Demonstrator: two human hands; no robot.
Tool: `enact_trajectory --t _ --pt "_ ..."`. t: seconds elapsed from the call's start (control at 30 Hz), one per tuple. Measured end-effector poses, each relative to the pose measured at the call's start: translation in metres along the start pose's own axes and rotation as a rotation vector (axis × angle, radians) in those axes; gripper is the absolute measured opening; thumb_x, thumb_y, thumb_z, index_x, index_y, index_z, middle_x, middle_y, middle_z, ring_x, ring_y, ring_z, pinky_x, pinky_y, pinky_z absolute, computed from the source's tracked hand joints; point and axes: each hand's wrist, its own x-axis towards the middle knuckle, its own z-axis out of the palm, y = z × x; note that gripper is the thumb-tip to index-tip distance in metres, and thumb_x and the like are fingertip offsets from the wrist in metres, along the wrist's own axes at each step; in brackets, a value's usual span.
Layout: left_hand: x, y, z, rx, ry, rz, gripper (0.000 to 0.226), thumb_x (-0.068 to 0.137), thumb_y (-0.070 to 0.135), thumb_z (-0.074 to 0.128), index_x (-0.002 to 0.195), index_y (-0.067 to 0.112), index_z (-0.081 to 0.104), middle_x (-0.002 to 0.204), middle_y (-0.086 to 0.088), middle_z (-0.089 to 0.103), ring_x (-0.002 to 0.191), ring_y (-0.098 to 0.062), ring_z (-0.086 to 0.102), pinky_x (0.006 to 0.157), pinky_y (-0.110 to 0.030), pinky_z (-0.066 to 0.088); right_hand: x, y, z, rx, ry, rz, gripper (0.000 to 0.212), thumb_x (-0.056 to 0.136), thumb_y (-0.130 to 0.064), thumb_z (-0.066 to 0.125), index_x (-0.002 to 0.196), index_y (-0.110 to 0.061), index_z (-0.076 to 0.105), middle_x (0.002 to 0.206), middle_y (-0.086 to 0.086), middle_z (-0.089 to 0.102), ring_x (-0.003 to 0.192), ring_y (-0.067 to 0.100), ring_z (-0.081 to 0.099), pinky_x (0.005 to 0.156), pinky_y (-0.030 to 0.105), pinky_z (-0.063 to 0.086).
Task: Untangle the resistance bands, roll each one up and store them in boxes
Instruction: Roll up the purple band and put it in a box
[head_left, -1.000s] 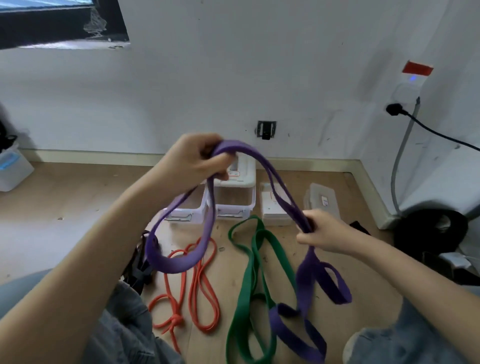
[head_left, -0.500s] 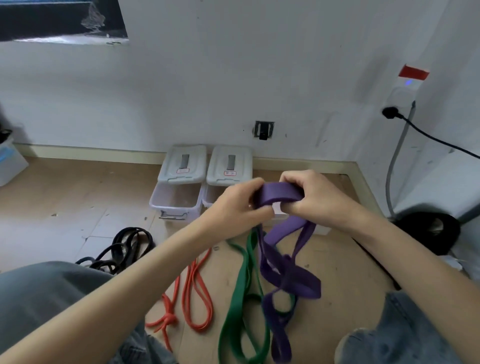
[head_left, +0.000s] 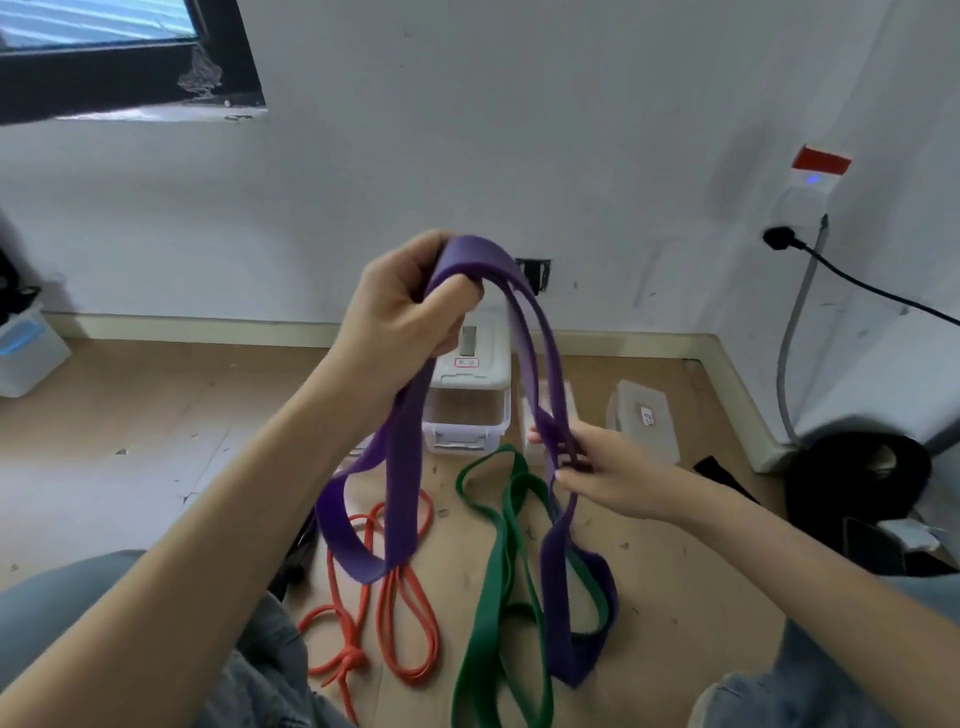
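Since half a second ago the two hands have been drawn apart: then they were pressed together on a folded bunch of the purple resistance band (head_left: 540, 358) at mid-frame, and now the left hand (head_left: 402, 317) is raised to the centre of the frame while the right hand (head_left: 597, 467) is lowered to the right of centre. The band's top fold is gripped by the left hand, with the fingers and thumb curled around it. From that fold two strands are arched over to the right hand, where they are pinched between thumb and fingertips. Another loop of the same band is hung from the left hand down to the lower centre, and the rest is trailed below the right hand onto the wooden floor (head_left: 130, 441).

On the floor, a green resistance band (head_left: 488, 623) is laid in long loops at the lower centre, partly crossed by the purple one. To its left an orange resistance band (head_left: 400, 623) is seen, knotted near the bottom edge. A black band (head_left: 298, 551) is only partly visible beside the left forearm.

Behind the hands, a clear storage box (head_left: 467, 410) with a white lid is set near the skirting board, and a lidded clear box (head_left: 644, 421) is placed to its right. A black cable (head_left: 872, 291) is plugged into a wall socket at the upper right.
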Motion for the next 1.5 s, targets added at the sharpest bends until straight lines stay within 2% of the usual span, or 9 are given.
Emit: enact_trajectory --t 0.13,0.23,0.33,0.43,0.67,0.93,1.13,1.3,1.5 --pt "0.003 -0.009 -0.004 -0.008 0.074 -0.041 0.029 0.077 0.004 0.049 0.063 0.026 0.060 0.049 0.014 0.042 0.042 -0.003 0.033 0.042 -0.014 0.031 -0.004 -0.007 -0.004 0.048 -0.121 0.065 0.007 0.089 -0.007 0.055 0.091 -0.011 0.050 0.076 0.003 0.045 0.064 0.004 0.048 0.065 0.020 0.048" --pt "0.005 -0.025 -0.022 0.351 0.049 -0.190 0.015 0.082 0.005 0.062 0.088 0.019 0.060 0.064 0.011 0.055 0.056 -0.005 0.049 0.059 -0.021 0.047 -0.003 -0.015 -0.014 0.041 0.170 0.076 0.020 0.086 -0.012 0.063 0.079 -0.025 0.050 0.067 -0.002 0.048 0.051 -0.003 0.046 0.057 0.009 0.040" --pt "-0.007 -0.044 -0.033 0.725 -0.373 -0.506 0.067 0.075 0.022 0.076 0.130 0.020 0.038 0.121 0.004 0.053 0.094 -0.012 0.055 0.083 -0.029 0.051 -0.004 -0.028 -0.038 0.086 0.479 0.049 0.018 0.081 -0.001 0.064 0.075 -0.018 0.057 0.066 0.001 0.055 0.057 0.007 0.049 0.060 0.022 0.041" --pt "-0.022 -0.054 -0.003 0.649 -0.542 -0.411 0.104 0.064 0.038 0.080 0.146 0.029 0.016 0.145 0.009 0.033 0.126 -0.010 0.040 0.101 -0.027 0.038 -0.006 -0.046 -0.033 -0.088 0.244 0.039 0.020 0.072 0.001 0.064 0.069 -0.019 0.058 0.060 -0.005 0.055 0.056 0.009 0.049 0.055 0.021 0.038" --pt "-0.019 -0.050 0.030 0.513 -0.272 -0.224 0.011 0.083 0.006 0.061 0.093 0.010 0.058 0.075 -0.003 0.059 0.068 -0.018 0.059 0.070 -0.038 0.053 0.000 -0.043 -0.038 -0.125 0.295 -0.033 0.019 0.073 -0.008 0.069 0.067 -0.022 0.059 0.058 -0.006 0.055 0.055 0.008 0.049 0.056 0.024 0.040" --pt "0.006 -0.003 0.003 0.161 -0.033 -0.027 0.017 0.079 -0.001 0.055 0.078 0.016 0.056 0.054 0.013 0.055 0.052 0.002 0.052 0.055 -0.011 0.043 0.000 -0.003 -0.007 -0.076 0.174 0.007 0.023 0.081 0.007 0.057 0.064 -0.003 0.045 0.061 0.006 0.049 0.058 0.017 0.046 0.062 0.034 0.042" --pt "-0.016 -0.037 -0.012 0.677 -0.540 -0.426 0.112 0.059 0.044 0.078 0.147 0.029 0.011 0.138 0.010 0.037 0.123 -0.007 0.039 0.099 -0.027 0.039 0.002 -0.038 -0.025 0.024 0.276 -0.027 0.027 0.082 0.001 0.060 0.066 -0.018 0.050 0.054 -0.009 0.051 0.051 0.007 0.049 0.052 0.015 0.037" --pt "-0.030 -0.058 0.024 0.676 -0.543 -0.276 0.056 0.074 0.011 0.072 0.119 0.019 0.040 0.093 0.006 0.058 0.078 -0.002 0.057 0.067 -0.009 0.045 0.002 -0.051 -0.008 -0.258 0.200 -0.091 0.033 0.069 0.005 0.060 0.064 -0.024 0.045 0.065 -0.003 0.053 0.061 0.008 0.047 0.054 0.014 0.034" --pt "-0.017 -0.025 0.021 0.348 -0.371 -0.203 0.050 0.081 0.000 0.061 0.122 0.016 0.039 0.073 0.004 0.063 0.059 -0.011 0.055 0.058 -0.022 0.048 0.000 -0.023 -0.014 -0.263 0.207 -0.042 0.032 0.079 0.000 0.060 0.062 -0.020 0.042 0.060 -0.003 0.045 0.055 0.014 0.042 0.053 0.015 0.033"
